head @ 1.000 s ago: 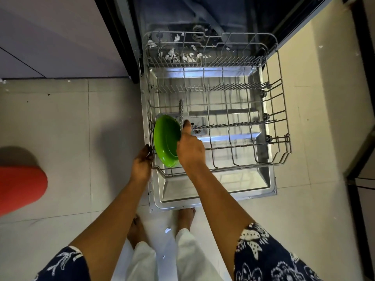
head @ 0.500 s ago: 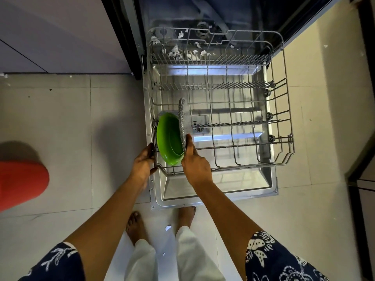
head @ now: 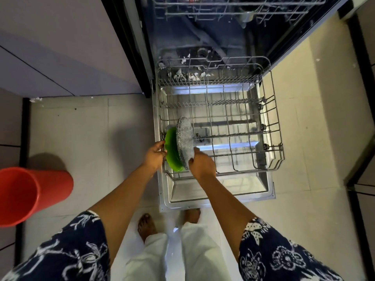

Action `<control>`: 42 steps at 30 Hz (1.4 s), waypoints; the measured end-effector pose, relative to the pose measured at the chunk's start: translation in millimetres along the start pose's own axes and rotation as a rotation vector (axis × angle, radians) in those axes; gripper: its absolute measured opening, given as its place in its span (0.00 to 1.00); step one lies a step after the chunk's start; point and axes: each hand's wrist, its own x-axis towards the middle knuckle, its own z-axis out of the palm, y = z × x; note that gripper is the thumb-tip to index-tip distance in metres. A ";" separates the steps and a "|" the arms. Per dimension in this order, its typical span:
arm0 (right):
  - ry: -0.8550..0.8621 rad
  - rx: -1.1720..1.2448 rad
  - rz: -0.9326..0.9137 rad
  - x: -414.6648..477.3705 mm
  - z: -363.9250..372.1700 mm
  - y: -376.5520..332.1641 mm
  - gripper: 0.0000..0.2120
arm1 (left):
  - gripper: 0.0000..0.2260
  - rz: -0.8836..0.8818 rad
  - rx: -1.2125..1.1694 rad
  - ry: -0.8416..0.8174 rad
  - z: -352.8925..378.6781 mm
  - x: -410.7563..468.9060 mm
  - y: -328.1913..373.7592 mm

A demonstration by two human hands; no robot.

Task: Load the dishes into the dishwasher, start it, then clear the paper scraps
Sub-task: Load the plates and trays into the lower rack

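Whereas gripping the green plate [head: 171, 151] a moment ago, now holds the near rim of the grey plate [head: 185, 138] with the right hand [head: 202, 164]. Leaves the green plate upright in the near left corner of the rack [head: 243, 172], just left of the grey one. Puts the left hand [head: 155, 154] at the green rim, fingers curled; cannot tell if grasping plate or wire. Means, likely, both dishes seated. Remains to start the dishwasher [head: 223, 187] and clear the scraps [head: 189, 76] at the far rack end.
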 end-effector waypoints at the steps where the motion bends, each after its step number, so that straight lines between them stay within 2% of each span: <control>1: 0.071 0.044 -0.068 5.9 -2.3 -2.8 0.25 | 0.23 0.010 0.014 0.016 -0.9 6.9 1.2; 3: 0.158 -0.001 -0.301 22.6 -1.8 -10.4 0.30 | 0.25 0.010 -0.014 0.075 -2.3 25.3 -6.6; 6: 0.106 -0.227 -0.508 48.9 -3.3 -17.4 0.32 | 0.25 0.006 -0.056 0.142 0.9 35.5 -19.4; 11: 0.064 -0.304 -0.497 45.8 -1.2 -9.4 0.34 | 0.25 0.045 -0.114 0.029 5.0 29.2 -28.8; 15: -0.011 -0.289 -0.491 36.2 -11.5 -17.4 0.36 | 0.24 0.081 -0.080 0.031 -3.1 16.1 -10.6; 18: 0.080 -0.181 -0.479 18.3 -42.8 -36.1 0.31 | 0.20 0.170 -0.045 0.106 -21.4 -14.1 28.6; 21: 0.225 -0.020 -0.505 -16.6 -82.6 -73.7 0.25 | 0.17 0.323 -0.128 0.170 -57.7 -63.7 84.9; 24: 0.360 0.113 -0.584 -49.4 -128.7 -137.3 0.22 | 0.16 0.477 -0.196 0.221 -115.4 -115.2 146.4; 27: 0.479 0.228 -0.743 -73.3 -175.4 -230.1 0.20 | 0.13 0.610 -0.264 0.366 -198.3 -159.2 202.6; 31: 0.570 0.268 -0.909 -78.3 -228.0 -362.3 0.18 | 0.10 0.662 -0.265 0.549 -316.1 -178.5 265.4; 35: 0.634 0.304 -0.952 -65.3 -274.2 -493.6 0.15 | 0.09 0.702 -0.191 0.694 -435.3 -173.6 333.7; 39: 0.545 0.330 -0.890 -54.6 -308.0 -597.1 0.13 | 0.09 0.706 -0.092 0.796 -528.7 -167.5 391.3; 42: 0.435 0.279 -0.859 -37.8 -319.3 -655.8 0.15 | 0.12 0.616 -0.063 0.859 -585.7 -152.4 408.9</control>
